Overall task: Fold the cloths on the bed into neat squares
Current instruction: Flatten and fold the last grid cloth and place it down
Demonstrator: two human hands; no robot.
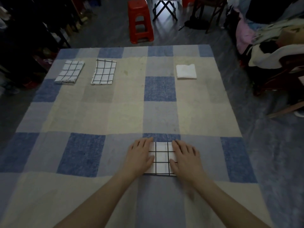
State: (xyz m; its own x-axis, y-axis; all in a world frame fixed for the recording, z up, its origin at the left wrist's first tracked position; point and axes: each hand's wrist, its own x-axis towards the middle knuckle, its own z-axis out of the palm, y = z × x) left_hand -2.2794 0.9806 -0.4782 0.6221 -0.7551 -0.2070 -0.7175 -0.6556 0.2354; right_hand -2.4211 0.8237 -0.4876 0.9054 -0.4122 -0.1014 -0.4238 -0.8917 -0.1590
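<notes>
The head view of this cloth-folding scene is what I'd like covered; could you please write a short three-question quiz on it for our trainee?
1. True or false: both hands lie flat on the grid-patterned cloth nearest the person.
2. How many folded cloths lie along the far side of the bed?
3. Which far cloth is plain? A) the left one B) the middle one C) the right one

Key
1. True: the left hand and right hand press its two sides with straight fingers.
2. Three: two grid cloths and the plain white cloth, all on the checked bed cover.
3. C
</notes>
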